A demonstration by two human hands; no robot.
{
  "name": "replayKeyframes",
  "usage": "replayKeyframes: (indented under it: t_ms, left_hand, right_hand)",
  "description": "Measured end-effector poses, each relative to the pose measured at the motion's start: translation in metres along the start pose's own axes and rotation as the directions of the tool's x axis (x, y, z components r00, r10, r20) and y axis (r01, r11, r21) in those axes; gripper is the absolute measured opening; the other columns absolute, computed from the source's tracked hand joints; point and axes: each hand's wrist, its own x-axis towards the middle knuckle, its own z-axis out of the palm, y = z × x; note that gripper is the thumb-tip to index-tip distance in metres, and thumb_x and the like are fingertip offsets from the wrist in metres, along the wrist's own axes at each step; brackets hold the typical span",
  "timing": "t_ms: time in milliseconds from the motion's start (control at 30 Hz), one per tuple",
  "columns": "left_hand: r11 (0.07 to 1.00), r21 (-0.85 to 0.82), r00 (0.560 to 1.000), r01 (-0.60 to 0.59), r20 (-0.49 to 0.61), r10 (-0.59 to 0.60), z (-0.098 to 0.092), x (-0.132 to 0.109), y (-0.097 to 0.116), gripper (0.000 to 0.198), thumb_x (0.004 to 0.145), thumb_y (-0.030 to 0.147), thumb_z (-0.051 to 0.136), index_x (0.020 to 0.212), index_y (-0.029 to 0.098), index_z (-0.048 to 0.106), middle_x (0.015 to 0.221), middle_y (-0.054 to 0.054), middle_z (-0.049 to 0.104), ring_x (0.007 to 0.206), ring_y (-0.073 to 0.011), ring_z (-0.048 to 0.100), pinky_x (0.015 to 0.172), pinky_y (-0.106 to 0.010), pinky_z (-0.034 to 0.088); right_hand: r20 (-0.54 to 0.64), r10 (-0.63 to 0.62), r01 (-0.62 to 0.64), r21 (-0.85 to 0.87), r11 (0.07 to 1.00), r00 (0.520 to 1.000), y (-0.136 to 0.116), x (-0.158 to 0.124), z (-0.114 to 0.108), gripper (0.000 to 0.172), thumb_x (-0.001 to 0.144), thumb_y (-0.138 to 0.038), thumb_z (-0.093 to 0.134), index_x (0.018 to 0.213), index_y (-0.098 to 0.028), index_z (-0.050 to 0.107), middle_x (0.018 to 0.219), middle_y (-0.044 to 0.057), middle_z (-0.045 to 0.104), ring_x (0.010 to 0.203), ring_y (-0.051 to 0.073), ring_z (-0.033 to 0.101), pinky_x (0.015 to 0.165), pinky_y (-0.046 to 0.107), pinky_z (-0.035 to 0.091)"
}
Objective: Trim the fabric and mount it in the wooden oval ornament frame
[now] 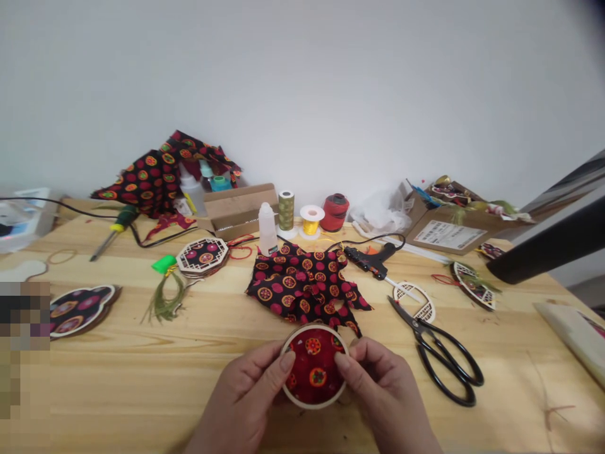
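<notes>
A round wooden frame backed with dark red patterned fabric is held up near the table's front edge. My left hand grips its left rim, the thumb lying over the front. On the opposite side, my right hand pinches the rim with thumb and fingers. Just beyond the frame lies a cut piece of black fabric with red and orange circles. Black-handled scissors rest to the right, their tips over a pale lattice wooden piece.
A glue gun, a clear bottle and thread spools stand farther back. At left are an octagonal ornament, a tassel, a screwdriver and a cloud-shaped piece. A cardboard box sits back right, near a black post.
</notes>
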Motion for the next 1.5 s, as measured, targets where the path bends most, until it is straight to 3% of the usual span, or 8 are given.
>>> replayKeyframes:
  t_ms: [300, 600, 700, 800, 933, 1067, 1200, 1500]
  left_hand:
    - [0.988, 0.149, 0.999, -0.036, 0.005, 0.035, -0.009, -0.002, 0.005, 0.023, 0.079, 0.038, 0.069, 0.094, 0.024, 0.078, 0.087, -0.002, 0.078, 0.087, -0.0243, 0.067, 0.077, -0.03, 0.053]
    - [0.963, 0.264, 0.999, -0.052, 0.012, 0.05, -0.008, -0.002, 0.013, 0.023, 0.08, 0.037, 0.067, 0.094, 0.023, 0.078, 0.083, -0.002, 0.078, 0.073, -0.0192, 0.067, 0.069, -0.025, 0.052]
    - [0.94, 0.337, 0.997, -0.057, 0.061, 0.038, -0.008, -0.002, 0.017, 0.023, 0.083, 0.038, 0.064, 0.096, 0.025, 0.077, 0.082, -0.001, 0.078, 0.075, -0.0198, 0.066, 0.072, -0.025, 0.052]
    - [0.896, 0.438, 0.989, -0.073, 0.146, 0.009, -0.009, -0.002, 0.022, 0.024, 0.086, 0.038, 0.059, 0.098, 0.027, 0.076, 0.082, 0.0, 0.076, 0.078, -0.0198, 0.065, 0.075, -0.025, 0.051]
    - [0.802, 0.59, 0.978, -0.098, 0.205, -0.032, -0.01, -0.002, 0.024, 0.026, 0.089, 0.038, 0.053, 0.093, 0.025, 0.076, 0.076, 0.0, 0.072, 0.074, -0.0193, 0.062, 0.069, -0.025, 0.049]
    - [0.696, 0.699, 0.957, -0.162, 0.283, -0.062, -0.01, -0.003, 0.027, 0.026, 0.09, 0.036, 0.05, 0.086, 0.023, 0.073, 0.076, 0.0, 0.069, 0.074, -0.0186, 0.06, 0.066, -0.024, 0.047]
    - [0.603, 0.764, 0.939, -0.227, 0.337, -0.073, -0.009, -0.003, 0.03, 0.027, 0.09, 0.034, 0.05, 0.075, 0.021, 0.069, 0.066, 0.002, 0.062, 0.063, -0.0149, 0.054, 0.059, -0.021, 0.043]
    - [0.721, 0.673, 0.929, -0.163, 0.351, -0.117, -0.008, -0.003, 0.035, 0.026, 0.087, 0.035, 0.053, 0.082, 0.023, 0.075, 0.073, 0.0, 0.07, 0.069, -0.0189, 0.061, 0.063, -0.024, 0.047]
  right_hand:
    - [0.154, 0.131, -0.151, 0.123, 0.981, 0.979, 0.011, 0.005, -0.009, 0.042, 0.052, -0.041, 0.086, 0.06, -0.016, 0.053, 0.055, -0.004, 0.055, 0.051, 0.007, 0.044, 0.052, 0.02, 0.035]
    - [0.331, 0.152, -0.214, 0.159, 0.964, 0.931, 0.001, 0.003, -0.009, 0.031, 0.057, -0.032, 0.086, 0.076, -0.015, 0.068, 0.07, 0.001, 0.067, 0.063, 0.01, 0.058, 0.064, 0.02, 0.044]
    - [0.37, 0.13, -0.193, 0.139, 0.971, 0.92, -0.001, 0.001, -0.011, 0.03, 0.061, -0.033, 0.084, 0.083, -0.017, 0.071, 0.075, 0.001, 0.069, 0.071, 0.011, 0.06, 0.07, 0.021, 0.045]
    - [0.411, 0.094, -0.151, 0.107, 0.983, 0.907, 0.0, 0.001, -0.017, 0.037, 0.063, -0.043, 0.081, 0.087, -0.016, 0.072, 0.073, 0.001, 0.066, 0.063, 0.009, 0.055, 0.062, 0.02, 0.043]
    - [0.358, 0.067, -0.086, 0.037, 0.996, 0.931, -0.005, 0.003, -0.023, 0.047, 0.067, -0.055, 0.074, 0.092, -0.016, 0.073, 0.072, 0.002, 0.067, 0.059, 0.009, 0.052, 0.058, 0.02, 0.041]
    - [0.362, 0.128, -0.13, -0.018, 0.991, 0.923, -0.018, 0.004, -0.021, 0.042, 0.06, -0.044, 0.082, 0.091, -0.018, 0.073, 0.086, 0.004, 0.071, 0.072, 0.011, 0.06, 0.069, 0.022, 0.045]
    - [0.386, 0.195, -0.171, -0.095, 0.981, 0.902, -0.026, 0.003, -0.014, 0.032, 0.058, -0.039, 0.084, 0.074, -0.015, 0.072, 0.064, -0.002, 0.064, 0.056, 0.007, 0.051, 0.056, 0.019, 0.038]
    - [0.309, 0.091, 0.016, -0.327, 0.945, 0.947, -0.026, -0.001, -0.009, 0.024, 0.07, -0.036, 0.071, 0.063, -0.015, 0.062, 0.055, -0.003, 0.054, 0.052, 0.008, 0.042, 0.048, 0.02, 0.032]
